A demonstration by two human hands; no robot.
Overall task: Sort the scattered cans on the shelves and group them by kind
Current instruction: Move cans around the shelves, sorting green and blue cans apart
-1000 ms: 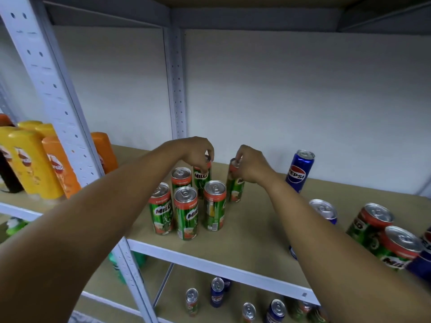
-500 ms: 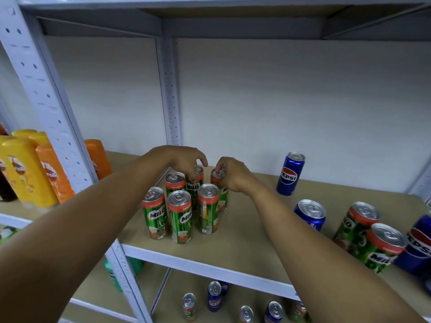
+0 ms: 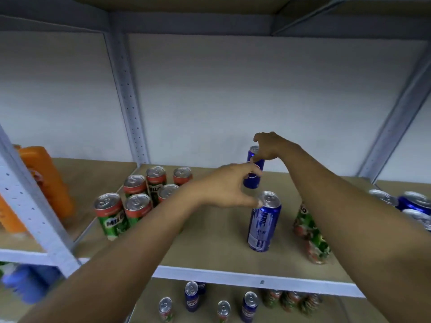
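Blue Pepsi can (image 3: 264, 221), upright on the brown shelf board (image 3: 217, 241), taken here as landmark. Left hand (image 3: 227, 186) just above and left of it, fingers loosely spread, thumb tip touching the rim of the silver lid; not closed round the can. Right hand (image 3: 268, 146) behind the landmark, fingers curled down over the top of a second Pepsi can (image 3: 254, 171) standing near the back wall; whether actually gripping or only touching cannot be told because of blur. Cluster of six Milo cans (image 3: 137, 199), green with red upper bands, upright and close together, well to the left of the landmark, near the perforated grey upright (image 3: 127, 94). Another Milo can (image 3: 311, 236) just right of the landmark, partly hidden by the right forearm. Further blue cans (image 3: 412, 202) at the far right edge, blurred. Orange bottles (image 3: 46, 180) far left, beyond the front post. Lower shelf below the landmark: mixed small Pepsi and Milo cans (image 3: 192, 297), scattered and upright.
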